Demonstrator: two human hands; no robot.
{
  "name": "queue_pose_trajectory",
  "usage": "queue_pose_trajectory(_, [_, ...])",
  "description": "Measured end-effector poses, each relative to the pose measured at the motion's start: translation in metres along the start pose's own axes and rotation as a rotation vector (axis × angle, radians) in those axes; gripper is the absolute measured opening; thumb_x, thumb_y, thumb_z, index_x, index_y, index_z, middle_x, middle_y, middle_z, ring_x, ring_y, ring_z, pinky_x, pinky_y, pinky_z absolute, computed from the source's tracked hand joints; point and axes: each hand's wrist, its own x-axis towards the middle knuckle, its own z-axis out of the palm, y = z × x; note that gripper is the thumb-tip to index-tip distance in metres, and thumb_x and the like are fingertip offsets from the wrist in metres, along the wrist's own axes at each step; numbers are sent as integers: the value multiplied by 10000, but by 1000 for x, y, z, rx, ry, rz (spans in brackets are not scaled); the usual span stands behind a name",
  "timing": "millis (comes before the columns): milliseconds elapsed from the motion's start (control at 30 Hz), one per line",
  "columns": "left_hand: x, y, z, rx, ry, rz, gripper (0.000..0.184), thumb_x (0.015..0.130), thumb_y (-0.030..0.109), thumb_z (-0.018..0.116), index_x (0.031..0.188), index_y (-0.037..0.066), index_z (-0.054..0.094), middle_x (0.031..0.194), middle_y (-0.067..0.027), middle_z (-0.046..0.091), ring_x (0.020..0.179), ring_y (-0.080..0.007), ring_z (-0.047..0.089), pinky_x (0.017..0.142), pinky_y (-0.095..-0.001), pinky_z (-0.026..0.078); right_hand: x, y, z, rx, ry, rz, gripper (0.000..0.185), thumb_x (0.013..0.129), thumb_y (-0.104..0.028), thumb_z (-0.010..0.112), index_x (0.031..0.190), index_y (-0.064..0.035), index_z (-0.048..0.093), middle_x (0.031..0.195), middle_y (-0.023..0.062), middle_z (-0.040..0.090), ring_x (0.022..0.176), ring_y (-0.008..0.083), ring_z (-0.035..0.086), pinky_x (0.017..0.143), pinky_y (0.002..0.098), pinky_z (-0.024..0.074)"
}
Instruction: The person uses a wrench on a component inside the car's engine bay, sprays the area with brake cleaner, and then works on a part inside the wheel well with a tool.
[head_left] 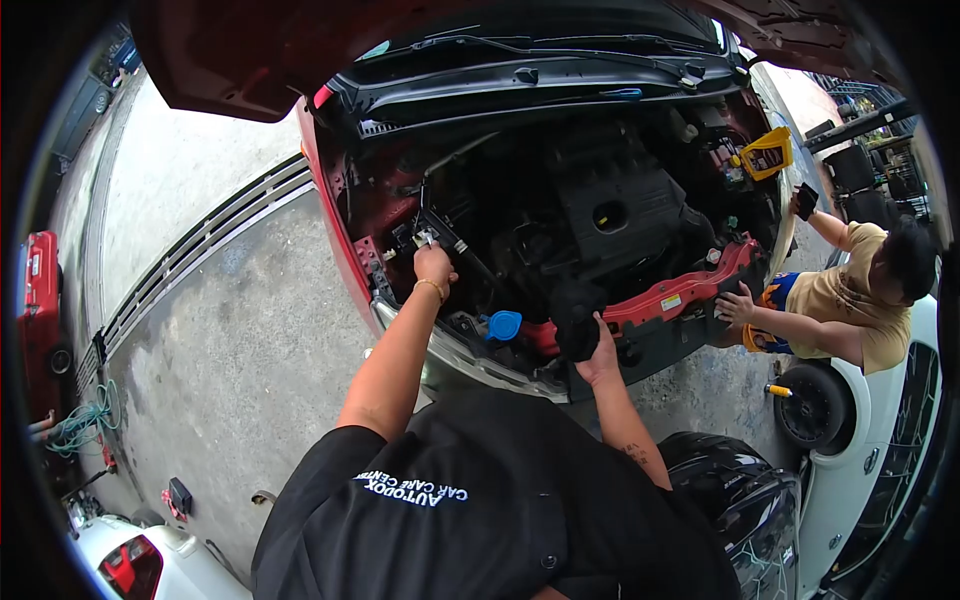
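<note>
Nearest the camera is the black shirt (450,490) of the person, who leans in over a red car's engine bay with both arms stretched forward. The left hand (435,264) works at the left side of the bay, its fingers curled tight around what looks like a small bright piece (429,238); whether that is a tool or a fitting is too small to tell. The right hand (600,356) grasps a bulky black part (577,330) at the near edge, beside the red crossbar (640,312); whether the part is loose or attached does not show.

Good practice here, I judge, is to let the right hand bear the black part's weight without twisting it, while the left applies small, straight force in its tight corner. The bracelet (431,288) on the left wrist could snag, so shifting it up the arm seems wise. The blue cap (504,325) sits close to both forearms and is best not knocked. A co-worker's hand (736,306) rests at the front panel on the right, so sudden pulls that way should be avoided.
</note>
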Motion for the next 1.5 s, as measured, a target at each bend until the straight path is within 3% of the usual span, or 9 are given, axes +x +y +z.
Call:
queue_pose_trajectory(233, [-3,9,-4,344,23,56,281,1115,368,482,1046,103,545,658,-60,467,459,-187,458,394,-330,355,-3,0,2,-32,46,-23,437,1044,-448,594,1299,-105,686,1262,68,726,1165,260,690,1057,427,540])
queue_pose_trajectory(333, [29,-13,-24,114,-78,-20,249,1114,355,480,1076,124,568,673,-39,471,466,-182,451,387,-327,363,-2,0,5,-21,65,-15,434,1042,-448,599,1291,-105,689,1255,67,727,1162,258,691,1052,426,542])
queue_pose_trajectory(467, [-3,5,-4,320,42,50,234,1117,351,465,1051,147,557,687,-15,452,478,-160,419,406,-308,338,-1,-3,2,-32,51,-4,437,1044,-444,596,1297,-100,686,1267,71,724,1175,266,686,1063,431,537])
queue_pose_trajectory(600, [-8,-11,-11,-244,-185,-143,206,1104,328,442,976,179,506,678,2,420,476,-122,347,443,-307,290,2,0,-6,18,-6,7,434,1041,-437,597,1304,-102,683,1279,77,717,1180,282,680,1073,442,530])
queue_pose_trajectory(700, [-26,-18,-3,-284,-22,-98,125,1062,208,419,983,149,496,673,-11,432,504,-156,391,481,-342,375,0,-1,2,-17,30,4,424,1040,-435,598,1296,-108,685,1274,77,714,1178,283,677,1069,444,531])
queue_pose_trajectory(833, [-30,-18,-11,-323,-67,-75,138,1064,170,409,993,106,509,712,-20,453,615,-178,456,579,-370,470,4,-1,-11,3,-11,29,512,1030,-438,620,1383,-69,645,1361,95,693,1250,291,654,1105,441,503])
queue_pose_trajectory(1033, [-21,-13,-11,-337,-158,-53,224,1111,245,404,1033,84,537,733,-31,468,639,-183,449,594,-357,436,6,0,-17,7,-44,21,507,1031,-438,618,1381,-73,649,1354,92,695,1235,283,659,1098,429,507])
queue_pose_trajectory(1100, [-12,-13,-11,-384,-149,-64,234,1114,250,404,1029,77,535,733,-31,464,637,-181,438,588,-351,425,0,0,-2,-34,36,-5,397,1041,-441,598,1260,-124,695,1214,56,733,1088,257,708,1007,418,563])
queue_pose_trajectory(1500, [6,-20,9,-600,-137,-52,302,1155,354,384,1075,115,550,732,-4,493,645,-174,481,606,-368,467,-2,-1,3,-57,33,14,400,1045,-445,589,1263,-126,695,1222,55,729,1118,257,694,1005,419,561])
